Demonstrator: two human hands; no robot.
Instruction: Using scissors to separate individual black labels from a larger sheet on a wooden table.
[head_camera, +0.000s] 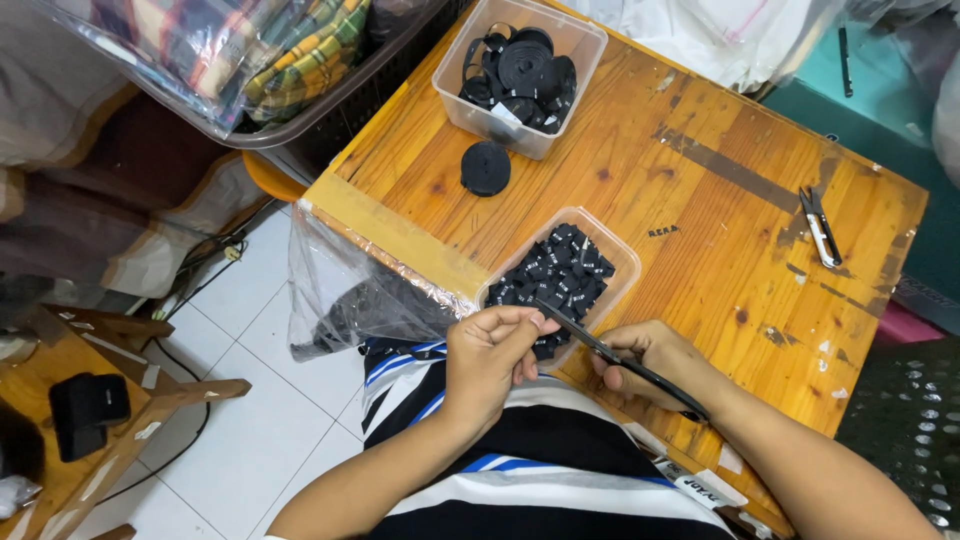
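A thin black strip (575, 335), likely woven ribbon tape, is running taut between the two hands over the near edge of the worktop (700, 230), just above the person's lap. The left hand (490, 360) is pinching one end between thumb and fingertips, its grip narrow and closed on the strip. The right hand (655, 360) is holding the other stretch, fingers curled around what looks like long black scissors lying along the strip; I cannot tell whether blades are open or where strip ends and tool begins. Holding it stretched seems to be keeping the strip straight and steady over the tub.

The strip is looking flat, matte and narrow, the same black as the small cut pieces (560, 275) filling the clear plastic tub (625, 255) directly beneath the hands, so anything falling is landing there.

Farther back, a second clear tub (585, 40) is holding coiled black tape rolls (525, 65), with one loose roll (486, 167) sitting on the wood just beside it. Small thread snips (820, 228) are lying well apart to the right. A clear plastic bag (350, 290) is hanging off the worktop's left edge.
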